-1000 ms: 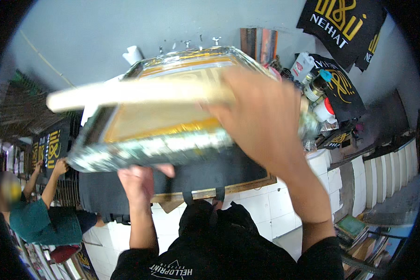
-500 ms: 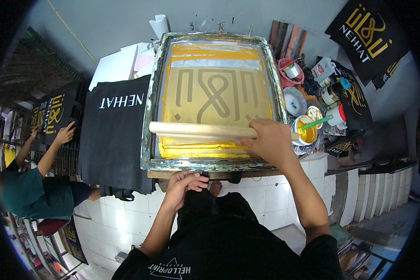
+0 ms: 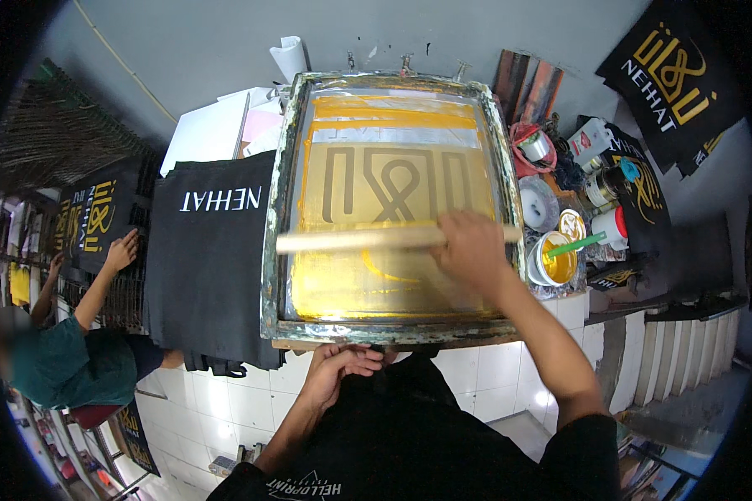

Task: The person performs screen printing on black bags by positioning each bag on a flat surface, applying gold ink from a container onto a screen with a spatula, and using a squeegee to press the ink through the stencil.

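My right hand [image 3: 474, 260] grips the wooden handle of a squeegee [image 3: 351, 240], which lies crosswise over a screen-printing frame [image 3: 269, 275]. Gold-yellow ink [image 3: 334, 288] coats the mesh, with a curved streak on the near side of the squeegee. A calligraphic stencil design [image 3: 401, 179] shows beyond the handle; its nearer part is covered. At the frame's near edge, my left hand [image 3: 336, 371] has its fingers curled together beside a small black piece. What it pinches is too dark to make out.
Left of the frame lies a stack of black printed fabric [image 3: 209, 259]. To the right stand an ink tub [image 3: 551, 265] with a green spatula [image 3: 576, 243], jars and a red bucket [image 3: 526, 138]. Printed black pieces [image 3: 664, 67] hang at right. Another person [image 3: 83, 355] works at left.
The squeegee has moved away from the frame's near edge with my right hand. The thick yellow bands there are now spread thinner. My left hand stays by the near edge; the view has shifted slightly.
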Action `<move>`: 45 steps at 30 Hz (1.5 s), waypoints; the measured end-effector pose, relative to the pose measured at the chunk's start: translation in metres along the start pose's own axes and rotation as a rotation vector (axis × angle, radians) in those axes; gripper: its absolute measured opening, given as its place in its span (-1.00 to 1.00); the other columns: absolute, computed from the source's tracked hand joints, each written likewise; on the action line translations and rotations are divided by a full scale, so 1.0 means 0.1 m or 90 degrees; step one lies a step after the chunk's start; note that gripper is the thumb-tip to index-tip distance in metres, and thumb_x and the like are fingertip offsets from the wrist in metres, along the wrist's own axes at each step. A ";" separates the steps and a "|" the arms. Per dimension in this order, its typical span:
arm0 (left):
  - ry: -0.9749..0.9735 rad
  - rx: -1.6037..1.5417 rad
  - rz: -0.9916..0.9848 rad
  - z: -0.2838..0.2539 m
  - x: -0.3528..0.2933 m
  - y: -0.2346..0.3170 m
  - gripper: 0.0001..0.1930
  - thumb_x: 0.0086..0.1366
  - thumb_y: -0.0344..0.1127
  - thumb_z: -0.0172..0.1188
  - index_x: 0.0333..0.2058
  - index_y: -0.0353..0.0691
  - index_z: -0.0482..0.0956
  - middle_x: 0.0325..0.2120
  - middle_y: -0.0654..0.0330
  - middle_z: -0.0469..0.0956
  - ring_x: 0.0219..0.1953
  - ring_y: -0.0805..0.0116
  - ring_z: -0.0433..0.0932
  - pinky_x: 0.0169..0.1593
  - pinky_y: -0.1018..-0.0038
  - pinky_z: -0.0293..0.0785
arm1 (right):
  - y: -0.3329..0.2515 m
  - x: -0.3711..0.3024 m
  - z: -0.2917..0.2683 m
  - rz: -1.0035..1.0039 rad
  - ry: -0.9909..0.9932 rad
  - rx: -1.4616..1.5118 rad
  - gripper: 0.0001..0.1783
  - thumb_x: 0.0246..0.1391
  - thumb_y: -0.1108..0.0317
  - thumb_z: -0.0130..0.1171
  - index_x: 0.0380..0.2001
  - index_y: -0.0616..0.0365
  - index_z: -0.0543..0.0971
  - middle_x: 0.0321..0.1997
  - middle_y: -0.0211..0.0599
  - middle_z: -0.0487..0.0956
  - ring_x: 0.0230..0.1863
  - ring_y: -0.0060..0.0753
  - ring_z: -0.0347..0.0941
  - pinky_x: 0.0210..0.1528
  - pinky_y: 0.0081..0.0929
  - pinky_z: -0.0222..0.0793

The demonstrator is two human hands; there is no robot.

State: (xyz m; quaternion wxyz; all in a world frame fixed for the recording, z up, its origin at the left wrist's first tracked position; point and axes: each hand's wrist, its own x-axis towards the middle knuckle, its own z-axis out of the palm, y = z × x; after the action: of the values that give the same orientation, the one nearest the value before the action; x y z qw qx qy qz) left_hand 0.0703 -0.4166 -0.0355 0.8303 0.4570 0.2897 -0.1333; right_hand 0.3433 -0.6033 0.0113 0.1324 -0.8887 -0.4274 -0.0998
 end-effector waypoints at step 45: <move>0.159 0.942 0.580 -0.07 0.88 1.87 -0.74 0.12 -0.24 0.48 -0.25 -0.24 0.73 -0.36 0.01 0.70 -0.29 -0.01 0.66 -0.17 0.20 0.56 | -0.03 0.13 -0.04 0.135 -0.074 -0.061 -0.30 -0.19 -0.40 0.41 -0.45 0.13 0.69 -0.43 -0.17 0.66 -0.32 -0.06 0.66 -0.27 -0.12 0.58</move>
State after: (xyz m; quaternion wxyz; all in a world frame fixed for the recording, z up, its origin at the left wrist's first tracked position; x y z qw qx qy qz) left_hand 0.2290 -0.3041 0.0362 0.2556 0.9606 0.0071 0.1086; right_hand 0.3488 -0.5926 0.0190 0.0748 -0.9385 -0.3327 -0.0540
